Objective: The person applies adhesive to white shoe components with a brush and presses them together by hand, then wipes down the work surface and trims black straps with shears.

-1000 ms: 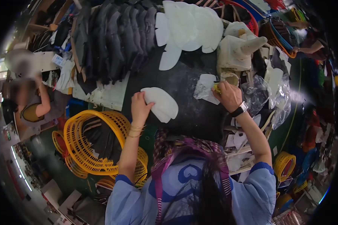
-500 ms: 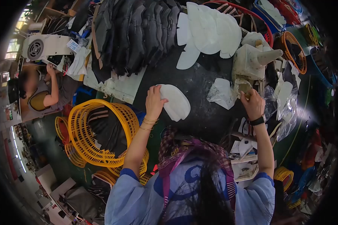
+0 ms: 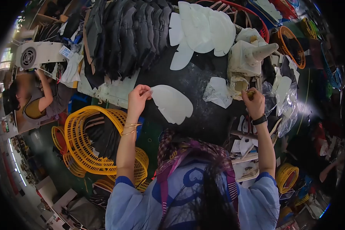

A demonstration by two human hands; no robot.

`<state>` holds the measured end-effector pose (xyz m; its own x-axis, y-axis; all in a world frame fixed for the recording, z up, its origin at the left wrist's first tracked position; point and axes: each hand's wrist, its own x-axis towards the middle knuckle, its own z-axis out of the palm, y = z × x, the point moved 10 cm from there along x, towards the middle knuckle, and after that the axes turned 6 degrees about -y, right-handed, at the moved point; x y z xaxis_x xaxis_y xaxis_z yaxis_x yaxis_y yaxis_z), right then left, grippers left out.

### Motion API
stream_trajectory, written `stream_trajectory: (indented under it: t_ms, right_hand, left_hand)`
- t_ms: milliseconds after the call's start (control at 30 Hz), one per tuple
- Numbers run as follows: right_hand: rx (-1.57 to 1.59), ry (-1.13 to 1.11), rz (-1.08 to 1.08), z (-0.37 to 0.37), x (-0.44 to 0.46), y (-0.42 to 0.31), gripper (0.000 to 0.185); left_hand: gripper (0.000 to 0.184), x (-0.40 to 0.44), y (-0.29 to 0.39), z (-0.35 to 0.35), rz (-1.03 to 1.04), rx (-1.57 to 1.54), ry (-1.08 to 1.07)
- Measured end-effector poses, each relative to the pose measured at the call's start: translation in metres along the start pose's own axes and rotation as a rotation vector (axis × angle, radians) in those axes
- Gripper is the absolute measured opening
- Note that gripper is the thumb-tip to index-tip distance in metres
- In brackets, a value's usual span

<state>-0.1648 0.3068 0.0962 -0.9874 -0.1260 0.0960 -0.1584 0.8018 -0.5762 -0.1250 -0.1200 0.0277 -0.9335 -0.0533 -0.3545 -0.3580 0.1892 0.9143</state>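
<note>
My left hand [image 3: 139, 96] pinches the left edge of a curved white sheet piece [image 3: 171, 103], which lies on the dark tabletop [image 3: 203, 124]. My right hand [image 3: 254, 101] is closed around a small yellowish-brown tool [image 3: 250, 94]; its working end cannot be made out. That hand is beside the round opening of a stained, whitish plastic container [image 3: 246, 61] with a cone-shaped spout. A crumpled white sheet [image 3: 217, 92] lies between the white piece and the container.
Stacked black pieces [image 3: 126, 38] and overlapping white pieces [image 3: 207, 28] cover the far side of the table. A yellow basket [image 3: 74, 142] of dark pieces stands at left. Clear plastic wrap [image 3: 289, 107] hangs at right. Another person [image 3: 38, 96] sits at far left.
My left hand has gone from lying over the white pieces to pinching the left edge of one. My right hand stays by the container, gripping the tool. The whole view has shifted slightly.
</note>
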Motion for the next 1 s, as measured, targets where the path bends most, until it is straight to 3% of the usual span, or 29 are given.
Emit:
stream_trajectory:
  t_ms: [167, 267, 467, 567, 667, 700, 800, 833, 900, 967, 1000]
  right_hand:
    - [0.078, -0.014, 0.018, 0.003, 0.005, -0.01, 0.024]
    - [0.107, -0.036, 0.04, 0.005, 0.004, -0.008, 0.023]
    - [0.203, -0.084, 0.128, 0.014, -0.001, 0.009, 0.025]
    - [0.218, -0.075, 0.124, 0.015, -0.003, 0.012, 0.026]
    - [0.203, -0.069, 0.142, 0.012, -0.006, 0.013, 0.026]
    - [0.19, -0.067, 0.155, 0.01, -0.006, 0.014, 0.026]
    - [0.224, -0.095, 0.201, 0.009, -0.008, 0.021, 0.025]
    - [0.246, -0.096, 0.226, 0.008, -0.008, 0.021, 0.025]
    - [0.29, -0.093, 0.276, 0.007, -0.005, 0.018, 0.025]
    - [0.288, -0.024, 0.29, 0.003, 0.002, 0.012, 0.026]
    - [0.314, 0.048, 0.286, 0.003, 0.005, 0.012, 0.026]
  left_hand:
    - [0.013, 0.036, -0.06, 0.001, -0.102, 0.142, -0.064]
    - [0.023, 0.026, -0.037, 0.0, -0.014, 0.124, 0.019]
    - [0.067, 0.012, -0.048, -0.006, -0.043, 0.047, 0.044]
    - [0.075, -0.001, -0.041, -0.013, -0.081, 0.215, 0.09]
    - [0.076, -0.022, -0.044, -0.022, 0.046, 0.302, 0.236]
    - [0.061, -0.036, -0.042, -0.023, 0.003, 0.135, 0.325]
    - [0.039, -0.052, -0.049, -0.016, -0.116, -0.286, 0.269]
    - [0.018, -0.061, -0.003, -0.014, 0.061, -0.26, 0.331]
    - [0.015, -0.086, 0.091, 0.002, 0.445, 0.125, 0.438]
    - [0.018, -0.112, 0.149, 0.075, 1.046, 0.589, 0.243]
    - [0.017, -0.104, 0.143, 0.106, 1.07, 0.625, 0.079]
